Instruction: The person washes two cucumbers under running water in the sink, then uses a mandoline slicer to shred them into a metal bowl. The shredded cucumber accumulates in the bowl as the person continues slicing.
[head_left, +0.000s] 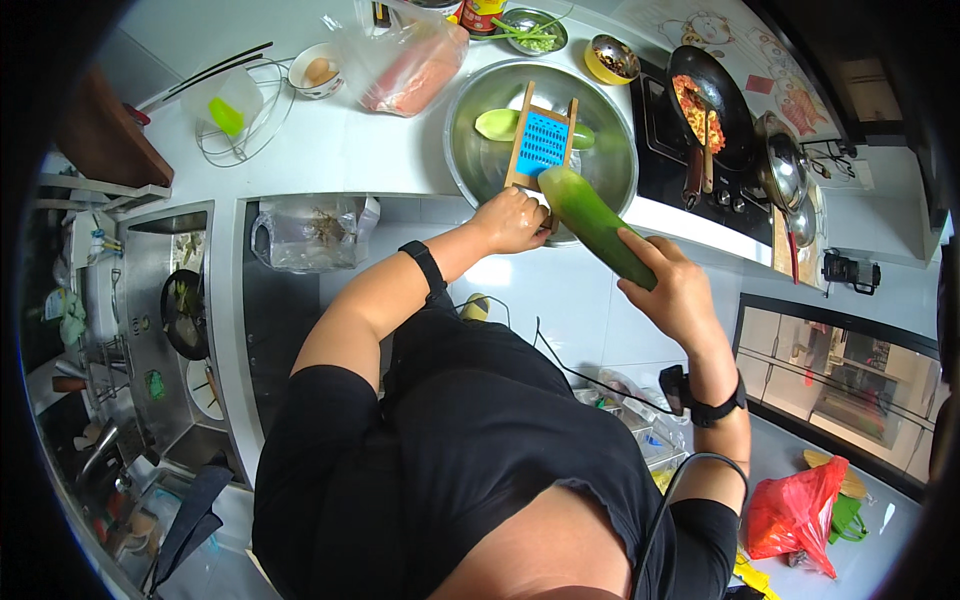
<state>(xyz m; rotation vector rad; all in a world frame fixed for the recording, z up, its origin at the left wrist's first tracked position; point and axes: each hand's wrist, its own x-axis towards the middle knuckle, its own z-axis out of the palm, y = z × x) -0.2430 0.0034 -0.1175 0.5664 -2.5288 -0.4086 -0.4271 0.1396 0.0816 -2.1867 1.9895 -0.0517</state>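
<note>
My left hand (514, 221) is closed around the near end of a wooden-framed grater (543, 142) with a blue grating plate. The grater leans into a wide stainless steel bowl (480, 169) on the counter. In my right hand (671, 289) is a long green squash (596, 225), gripped at its lower end. Its pale, peeled-looking tip meets the lower part of the blue plate. Inside the bowl, behind the grater, lies a pale green vegetable piece (496, 124), and a greener piece (583, 136) shows on the other side.
Right of the bowl, a wok (727, 97) with cooked red and yellow food sits on the cooktop (652, 112). A yellow bowl (611, 60), bagged raw meat (416, 71) and an egg bowl (316, 71) line the counter. The sink (146, 300) is at far left.
</note>
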